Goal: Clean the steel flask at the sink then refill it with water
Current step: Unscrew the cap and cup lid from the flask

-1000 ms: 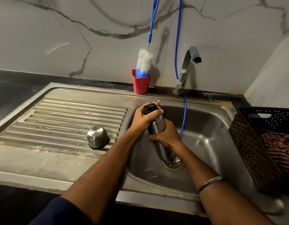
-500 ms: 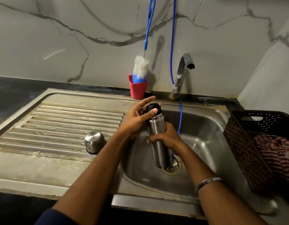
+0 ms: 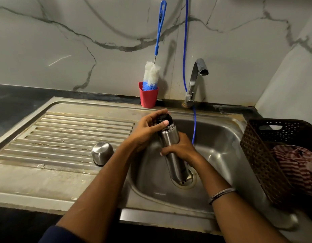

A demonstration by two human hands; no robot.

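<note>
A slim steel flask (image 3: pixel 171 142) stands nearly upright over the sink basin (image 3: pixel 220 155), its base near the drain. My right hand (image 3: pixel 182 149) grips the flask's body around the middle. Fingers and thumb of my left hand (image 3: pixel 148 128) curl round the black stopper (image 3: pixel 163 119) at the flask's top. The flask's steel cup lid (image 3: pixel 102 153) sits upside down on the ribbed drainboard (image 3: pixel 64 135) to the left. No water runs from the tap (image 3: pixel 197 78) behind the basin.
A red cup (image 3: pixel 149 95) holding a blue-handled bottle brush (image 3: pixel 152 72) stands at the back wall. A blue hose (image 3: pixel 185 50) hangs down into the basin. A brown plastic basket (image 3: pixel 263 151) with a striped cloth (image 3: pixel 299 167) sits on the right.
My left hand's fingers opened around the stopper half a second ago and have closed on it again. The flask has risen slightly in the basin.
</note>
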